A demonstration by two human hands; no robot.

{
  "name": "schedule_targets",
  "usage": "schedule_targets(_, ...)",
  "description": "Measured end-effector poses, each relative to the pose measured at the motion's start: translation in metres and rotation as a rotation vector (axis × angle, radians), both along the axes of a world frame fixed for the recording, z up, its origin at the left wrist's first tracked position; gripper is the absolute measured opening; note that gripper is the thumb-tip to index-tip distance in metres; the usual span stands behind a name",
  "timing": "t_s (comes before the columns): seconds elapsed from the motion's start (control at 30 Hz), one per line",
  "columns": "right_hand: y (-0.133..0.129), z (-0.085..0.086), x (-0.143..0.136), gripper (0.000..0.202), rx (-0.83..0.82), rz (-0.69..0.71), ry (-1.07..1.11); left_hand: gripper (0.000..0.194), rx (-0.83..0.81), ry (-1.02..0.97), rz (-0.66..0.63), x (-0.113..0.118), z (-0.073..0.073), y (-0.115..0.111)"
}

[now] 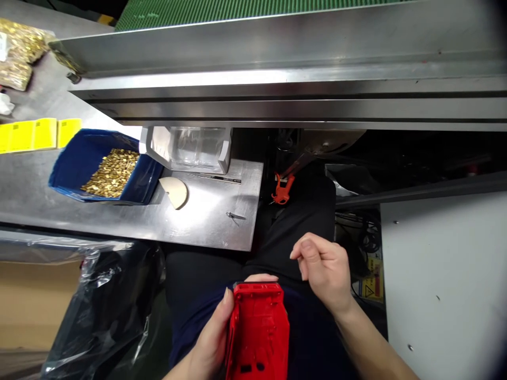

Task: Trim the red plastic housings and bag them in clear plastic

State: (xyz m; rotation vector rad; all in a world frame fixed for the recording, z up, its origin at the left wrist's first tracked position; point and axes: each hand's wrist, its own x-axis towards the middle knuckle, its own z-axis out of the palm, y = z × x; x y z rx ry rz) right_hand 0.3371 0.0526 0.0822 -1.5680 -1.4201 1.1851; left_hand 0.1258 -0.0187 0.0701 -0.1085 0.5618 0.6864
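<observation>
My left hand (pixel 216 327) is wrapped around a red plastic housing shell (pixel 259 327), its hollow inside facing up with ribs and small openings showing. To the right of the shell and apart from it, my right hand (pixel 325 266) hovers over my lap, thumb and curled fingers pressed together. Whatever those fingers hold, if anything, is hidden. Left of my lap, a blue bin (pixel 71 174) holds many small brass-coloured metal pieces (pixel 113 171) on the metal table (pixel 209 227).
On the table are a clear-fronted grey bin (pixel 198 148), a half-round pale piece (pixel 174 191), a thin metal tool (pixel 216 178) and yellow labels (pixel 45 133). An orange air gun (pixel 282 189) hangs ahead. A metal rail (pixel 277 53) fronts the green conveyor (pixel 237 10); a white panel (pixel 447 274) stands right.
</observation>
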Motion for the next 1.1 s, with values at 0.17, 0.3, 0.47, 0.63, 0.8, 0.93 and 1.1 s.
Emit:
schedule_targets(0.17,0.002,0.008,-0.001,0.032,0.009,0.351,0.137,0.074,0.023,0.031,-0.024,0.000,-0.004,-0.002)
schedule_targets(0.3,-0.003,0.008,-0.002,0.033,0.035,0.504,0.241,0.071,0.088,0.060,-0.061,0.000,0.001,-0.001)
schedule_targets(0.47,-0.018,-0.006,0.018,0.021,0.139,0.283,0.095,0.072,0.201,0.096,-0.175,-0.005,0.004,0.001)
schedule_targets(0.63,-0.022,-0.009,0.029,0.022,0.132,0.068,-0.024,0.072,0.319,0.173,-0.267,-0.008,0.006,0.004)
schedule_targets(0.8,-0.017,-0.004,0.018,0.013,0.144,0.145,0.005,0.075,0.491,0.223,-0.297,-0.013,0.002,0.003)
schedule_targets(0.93,-0.018,-0.003,0.010,0.019,0.156,0.164,0.038,0.085,0.584,0.169,-0.317,-0.015,-0.003,0.001)
schedule_targets(1.1,-0.017,-0.005,0.012,0.016,0.132,0.118,-0.048,0.095,0.537,0.071,-0.287,-0.009,-0.002,0.004)
